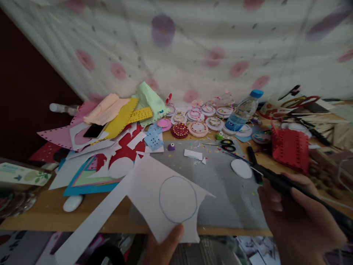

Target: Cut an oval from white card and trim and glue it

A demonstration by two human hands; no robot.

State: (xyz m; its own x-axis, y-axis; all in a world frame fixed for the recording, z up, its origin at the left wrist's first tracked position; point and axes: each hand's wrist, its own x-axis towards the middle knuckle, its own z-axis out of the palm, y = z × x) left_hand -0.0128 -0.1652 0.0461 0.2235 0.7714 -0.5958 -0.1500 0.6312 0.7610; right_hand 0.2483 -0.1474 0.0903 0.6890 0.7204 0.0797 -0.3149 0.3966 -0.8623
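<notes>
White paper (146, 184) with a drawn circle and ragged edges was above the bench's (116, 224) front edge, pinched in the left hand's (167, 244) closed grip. The right hand's (295, 206) grip was wrapped around a black-handled tool (278, 180).

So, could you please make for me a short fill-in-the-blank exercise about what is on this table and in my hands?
Your left hand holds a white paper sheet that bears the green outline of a ____.
Your right hand holds a long, slim tool coloured ____.
The metal scissors with dark handles lie on the grey mat, their blades towards the picture's ____ side.
The cap of the clear plastic bottle is ____.

Missing words: circle; black; left; blue.
</notes>
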